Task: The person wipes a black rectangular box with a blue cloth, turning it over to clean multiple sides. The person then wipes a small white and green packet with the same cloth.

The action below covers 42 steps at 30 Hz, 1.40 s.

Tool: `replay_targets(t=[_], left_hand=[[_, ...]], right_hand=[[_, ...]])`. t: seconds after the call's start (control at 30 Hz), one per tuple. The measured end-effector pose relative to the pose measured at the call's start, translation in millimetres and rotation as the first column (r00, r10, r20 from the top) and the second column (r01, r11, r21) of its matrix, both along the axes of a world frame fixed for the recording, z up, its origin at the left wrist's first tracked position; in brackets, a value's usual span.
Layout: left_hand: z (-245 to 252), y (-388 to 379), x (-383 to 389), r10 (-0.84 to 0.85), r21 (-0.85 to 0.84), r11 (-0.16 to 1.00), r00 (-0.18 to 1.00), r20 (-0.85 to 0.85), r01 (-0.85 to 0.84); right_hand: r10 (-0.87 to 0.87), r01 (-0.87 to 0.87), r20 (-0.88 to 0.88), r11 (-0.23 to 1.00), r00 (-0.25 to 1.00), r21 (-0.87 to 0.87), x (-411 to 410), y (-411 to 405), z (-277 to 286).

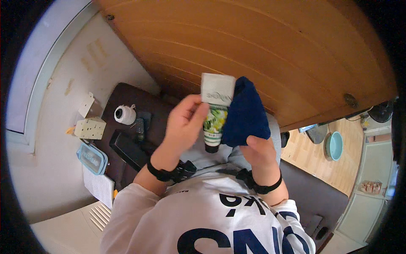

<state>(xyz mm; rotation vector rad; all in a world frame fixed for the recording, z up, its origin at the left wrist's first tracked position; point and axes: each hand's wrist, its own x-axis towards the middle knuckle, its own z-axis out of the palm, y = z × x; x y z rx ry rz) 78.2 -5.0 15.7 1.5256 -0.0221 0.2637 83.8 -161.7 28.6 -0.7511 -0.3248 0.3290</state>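
Note:
In my left hand (187, 122) is a squeeze tube (214, 117), pinched at its edge between thumb and fingers. White at its flat top end, it bears printed writing and a green-and-yellow plant picture; its black cap points down towards my lap. Close beside the tube, on its right, my right hand (260, 150) holds a dark navy cloth item (245, 114), thumb showing at the lower edge. The cloth hides most of my right fingers. Whether cloth and tube touch is hard to tell.
A wooden panel (238, 47) rises in front of me. On the dark seat at left are a white camera (124, 114), a remote control (140, 128) and a black box (130, 149). Beyond them sit a blue wash bag (92, 158) and a notebook (100, 185). A turquoise basin (334, 146) stands on the floor.

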Motion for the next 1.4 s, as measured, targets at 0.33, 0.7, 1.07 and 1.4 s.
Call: replay_targets(t=[0.33, 0.7, 1.07, 1.4], left_hand=[[-2.6, -39.2, 1.1, -0.157, 0.014, 0.987, 0.988, -0.007, 0.157], [8.2, -36.1, 0.5, -0.008, -0.265, 0.964, 0.999, -0.031, -0.001], [14.8, -39.1, -4.1, -0.068, -0.346, 0.936, 0.997, -0.021, 0.056], [-12.8, -64.1, 4.3, -0.109, 0.398, 0.917, 0.944, 0.310, -0.025]], right_hand=[[-0.137, 0.115, -0.064, 0.956, 0.988, -0.269, 1.5, -20.8, -33.7], [-0.273, 0.290, -0.229, 0.956, 0.934, 0.047, 8.5, -56.4, -11.1], [-0.226, 0.402, 0.430, 0.833, 0.874, -0.379, 2.4, -61.4, -17.3], [-0.245, 0.738, 0.703, 0.095, 0.667, -0.668, -7.0, -4.4, 3.6]])
